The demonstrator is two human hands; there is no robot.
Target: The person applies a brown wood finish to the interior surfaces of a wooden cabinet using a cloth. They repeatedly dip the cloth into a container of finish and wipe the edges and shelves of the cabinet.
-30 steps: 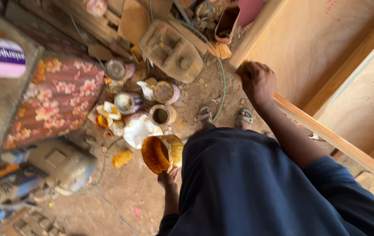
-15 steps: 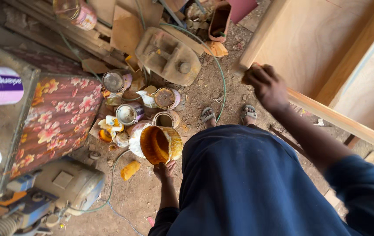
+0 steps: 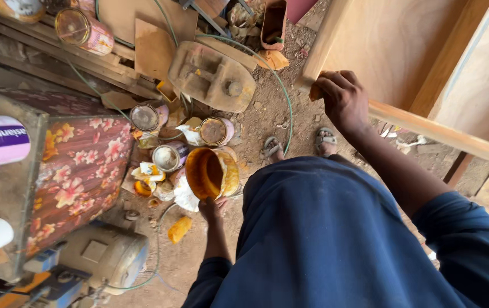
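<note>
My left hand (image 3: 212, 209) holds an open tin (image 3: 211, 173) by its lower rim, low at my side; its inside is coated orange-yellow. My right hand (image 3: 344, 100) is closed on a small yellowish pad, mostly hidden under the fingers, pressed onto the corner of a light wooden frame (image 3: 427, 128). A large wooden panel (image 3: 393, 40) stands behind that frame. My blue shirt fills the lower right, and my sandalled feet (image 3: 298, 144) show on the dirt floor.
Several tins (image 3: 167, 154) and stained rags lie on the ground left of my hand. A floral cushion (image 3: 76, 177), a pink tin (image 3: 84, 31), a grey moulded block (image 3: 213, 77), a green hose (image 3: 281, 91) and a machine (image 3: 104, 256) surround them.
The view has shifted, so the tins and cushion sit lower and larger. My right hand has slid along the frame's corner. The tin stays in my left hand.
</note>
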